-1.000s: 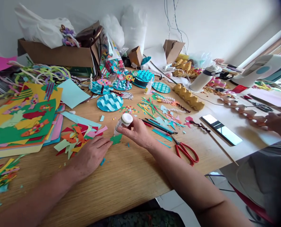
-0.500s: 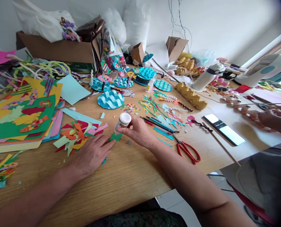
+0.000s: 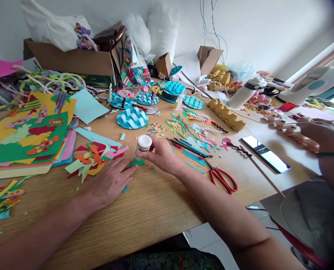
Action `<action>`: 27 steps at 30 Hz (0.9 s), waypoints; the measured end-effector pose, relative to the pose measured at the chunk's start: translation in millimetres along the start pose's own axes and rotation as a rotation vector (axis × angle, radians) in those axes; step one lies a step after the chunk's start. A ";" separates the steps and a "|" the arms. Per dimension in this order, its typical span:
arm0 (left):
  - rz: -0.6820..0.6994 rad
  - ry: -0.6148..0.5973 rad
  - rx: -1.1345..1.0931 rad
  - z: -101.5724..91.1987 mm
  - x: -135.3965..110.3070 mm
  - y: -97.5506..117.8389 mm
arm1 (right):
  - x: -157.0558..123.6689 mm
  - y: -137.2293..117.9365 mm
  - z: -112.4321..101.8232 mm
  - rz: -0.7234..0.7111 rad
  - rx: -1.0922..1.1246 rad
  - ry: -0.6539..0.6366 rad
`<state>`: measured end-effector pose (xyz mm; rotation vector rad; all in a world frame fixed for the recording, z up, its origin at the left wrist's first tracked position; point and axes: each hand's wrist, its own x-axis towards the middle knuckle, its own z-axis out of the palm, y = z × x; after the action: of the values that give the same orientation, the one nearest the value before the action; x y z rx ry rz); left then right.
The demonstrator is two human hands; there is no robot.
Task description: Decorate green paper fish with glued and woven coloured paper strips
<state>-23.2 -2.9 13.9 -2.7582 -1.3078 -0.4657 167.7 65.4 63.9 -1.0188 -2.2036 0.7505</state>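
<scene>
My right hand [image 3: 165, 155] is closed around a white glue stick [image 3: 143, 144], held upright and slightly tilted with its broad round end up. Its lower end is at a small green paper cutout [image 3: 138, 162] on the table; whether they touch is hard to tell. My left hand [image 3: 114, 180] lies flat, fingers stretched out, its fingertips at the cutout's near left edge. Loose coloured paper scraps [image 3: 95, 159] lie just beyond my left hand. Right of my right hand are several pencils [image 3: 190, 147] and red-handled scissors [image 3: 223, 180].
Coloured paper sheets [image 3: 47, 150] are stacked at the left. Blue wavy discs [image 3: 132, 118], a small glue bottle [image 3: 178, 101] and an egg-carton strip [image 3: 225, 115] stand farther back. A phone [image 3: 265, 153] lies at the right, near another person's hand [image 3: 324, 137].
The glue stick and my right hand have shifted slightly left over the green cutout. My left hand stays in place. The other person's hand at the right has moved.
</scene>
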 end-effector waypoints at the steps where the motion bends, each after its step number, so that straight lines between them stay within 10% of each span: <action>1: 0.002 0.002 -0.004 -0.1 0.2 -0.1 | 0.0 -0.4 0.0 -0.007 0.001 -0.002; 27: 0.033 0.027 0.055 -0.6 2.1 -0.5 | 0.8 -3.7 1.9 -0.063 0.028 -0.013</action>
<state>-22.5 -1.1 15.0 -2.7144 -1.2485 -0.4568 164.1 63.6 65.5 -0.9289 -2.2195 0.7589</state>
